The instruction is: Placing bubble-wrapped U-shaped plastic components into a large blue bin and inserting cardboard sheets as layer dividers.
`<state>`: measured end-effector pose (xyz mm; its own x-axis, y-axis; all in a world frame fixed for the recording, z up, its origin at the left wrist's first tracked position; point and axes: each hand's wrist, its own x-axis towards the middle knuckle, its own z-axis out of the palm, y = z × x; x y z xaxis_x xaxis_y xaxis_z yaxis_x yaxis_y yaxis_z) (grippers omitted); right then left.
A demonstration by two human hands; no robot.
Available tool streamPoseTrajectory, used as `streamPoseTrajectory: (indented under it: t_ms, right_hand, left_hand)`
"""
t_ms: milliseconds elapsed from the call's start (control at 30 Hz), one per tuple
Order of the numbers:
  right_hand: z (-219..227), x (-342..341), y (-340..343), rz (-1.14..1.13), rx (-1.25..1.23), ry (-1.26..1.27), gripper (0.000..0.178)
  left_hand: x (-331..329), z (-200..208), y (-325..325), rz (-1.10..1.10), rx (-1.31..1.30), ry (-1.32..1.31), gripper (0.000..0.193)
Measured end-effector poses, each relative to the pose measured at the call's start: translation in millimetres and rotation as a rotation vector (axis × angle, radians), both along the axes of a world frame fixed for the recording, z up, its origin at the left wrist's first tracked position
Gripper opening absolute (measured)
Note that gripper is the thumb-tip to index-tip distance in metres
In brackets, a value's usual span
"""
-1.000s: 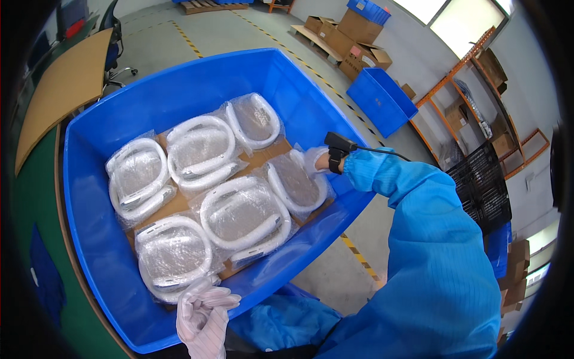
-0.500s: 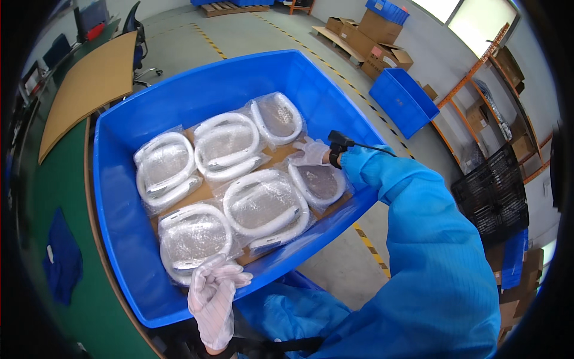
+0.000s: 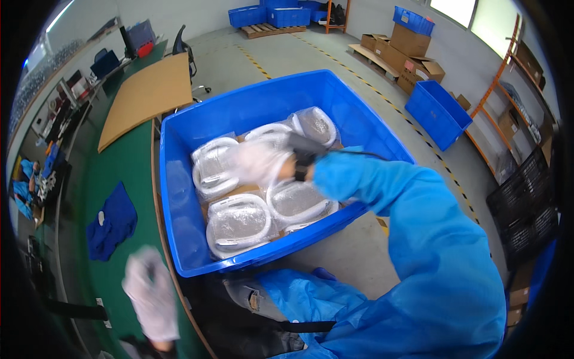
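Hovering over the large blue bin [image 3: 177,197] with the right white-gloved hand [image 3: 260,163], blurring heavily above the clear-bagged white loops [image 3: 242,206]. Being unable to tell, through that blur, a grip from an empty palm, or contact from a slight gap. Showing the far-left loop [image 3: 210,173] right by those fingertips, the far-middle loop [image 3: 269,131] partly behind the hand, and the far-right loop [image 3: 315,127] beyond the black wrist device [image 3: 306,148]. Lying closer to the body, on the near side of the hand: the near-left loop [image 3: 238,227] and the near-middle loop [image 3: 298,200], both inside the bin. Crossing the bin's right side with a blue sleeve [image 3: 436,209].

Holding the left white-gloved hand [image 3: 152,299] outside the bin, over the green tabletop [image 3: 137,179], well apart from every loop. Curving its fingers loosely around a small dark gap, but blurring too, and so being unable to tell open from closed. Resting farther along that tabletop: a dark blue cloth [image 3: 113,224].
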<state>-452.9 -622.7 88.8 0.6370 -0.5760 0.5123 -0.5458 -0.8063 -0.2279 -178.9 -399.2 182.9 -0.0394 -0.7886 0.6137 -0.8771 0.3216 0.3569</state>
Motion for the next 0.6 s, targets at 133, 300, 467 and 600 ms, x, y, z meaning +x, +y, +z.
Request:
streamPoseTrajectory:
  t_ms: [133, 300, 467, 600]
  right_hand:
    - [76, 175, 150, 0.395, 0.150, -0.246, 0.012]
    - [-17, 347, 298, 0.546, -0.238, -0.322, 0.020]
    - [-28, 414, 385, 0.746, -0.111, -0.150, 0.019]
    - [-46, 445, 416, 0.759, 0.039, -0.124, 0.016]
  left_hand:
    - [36, -39, 131, 0.373, 0.519, 0.060, 0.020]
    - [54, -48, 244, 0.714, 0.562, 0.419, 0.023]
    - [93, -86, 293, 0.930, 0.271, 0.521, 0.006]
    - [127, -109, 316, 1.053, 0.043, 0.335, 0.007]
